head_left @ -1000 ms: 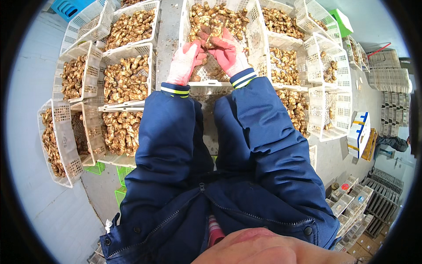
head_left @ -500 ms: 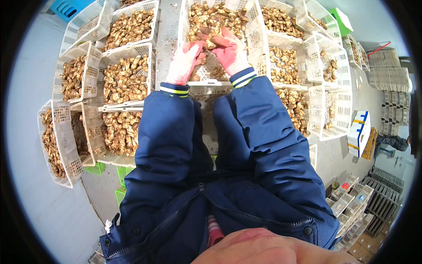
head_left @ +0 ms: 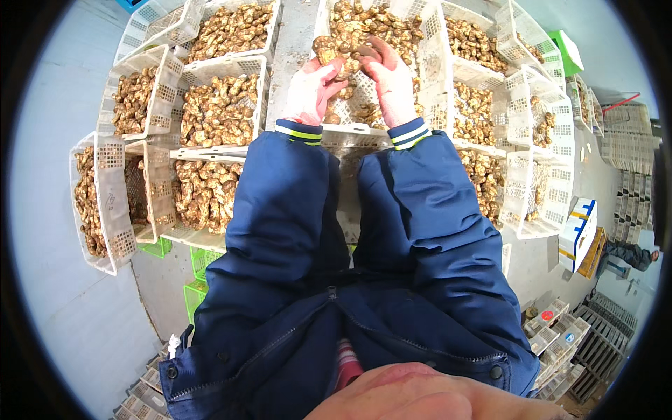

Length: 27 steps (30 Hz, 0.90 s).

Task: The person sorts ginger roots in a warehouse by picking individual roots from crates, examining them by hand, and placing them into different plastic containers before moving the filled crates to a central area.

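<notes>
Grey floor (head_left: 535, 269), two gloved hands (head_left: 311, 91) (head_left: 392, 82)

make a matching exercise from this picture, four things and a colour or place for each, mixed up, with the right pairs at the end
1 produce
2 gloves
3 jacket
4 middle crate

A dark blue
B beneath both hands
C brown and cream
D pink and white

Pairs: 1-C, 2-D, 3-A, 4-B

mushroom clump (head_left: 326, 49) | brown and cream, knobbly | in left grip (head_left: 310, 89) | above white crate (head_left: 360, 129)
</notes>
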### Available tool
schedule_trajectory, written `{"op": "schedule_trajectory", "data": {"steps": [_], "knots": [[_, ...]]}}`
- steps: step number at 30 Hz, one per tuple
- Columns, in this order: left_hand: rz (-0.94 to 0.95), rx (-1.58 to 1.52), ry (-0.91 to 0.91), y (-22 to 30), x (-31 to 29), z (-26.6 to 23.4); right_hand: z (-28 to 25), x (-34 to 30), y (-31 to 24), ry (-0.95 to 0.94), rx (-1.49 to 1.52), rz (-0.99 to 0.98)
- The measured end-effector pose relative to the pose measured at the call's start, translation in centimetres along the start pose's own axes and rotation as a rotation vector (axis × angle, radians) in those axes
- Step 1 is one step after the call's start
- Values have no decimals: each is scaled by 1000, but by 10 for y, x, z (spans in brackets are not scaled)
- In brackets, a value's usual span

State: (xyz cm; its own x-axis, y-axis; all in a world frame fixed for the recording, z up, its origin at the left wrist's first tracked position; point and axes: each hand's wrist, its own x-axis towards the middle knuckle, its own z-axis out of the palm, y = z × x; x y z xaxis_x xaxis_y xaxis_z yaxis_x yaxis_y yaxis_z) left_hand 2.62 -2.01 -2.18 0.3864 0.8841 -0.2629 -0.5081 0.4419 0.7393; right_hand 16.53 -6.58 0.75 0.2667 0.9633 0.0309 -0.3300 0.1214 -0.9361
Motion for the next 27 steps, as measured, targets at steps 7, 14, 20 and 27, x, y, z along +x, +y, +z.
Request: {"op": "schedule_trajectory", "data": {"steps": [7, 14, 20, 27], "knots": [[30, -17, -72, 9, -10, 8, -4, 4, 8, 55, 42, 86], [-3, 166, -39, 10, -10, 43, -28, 6, -3, -16, 59, 145], [446, 1038, 272, -1, -16, 23, 4, 3, 17, -250, 109, 316], [213, -20, -238, 9, -12, 43, -25, 11, -4, -220, 253, 254]]}}
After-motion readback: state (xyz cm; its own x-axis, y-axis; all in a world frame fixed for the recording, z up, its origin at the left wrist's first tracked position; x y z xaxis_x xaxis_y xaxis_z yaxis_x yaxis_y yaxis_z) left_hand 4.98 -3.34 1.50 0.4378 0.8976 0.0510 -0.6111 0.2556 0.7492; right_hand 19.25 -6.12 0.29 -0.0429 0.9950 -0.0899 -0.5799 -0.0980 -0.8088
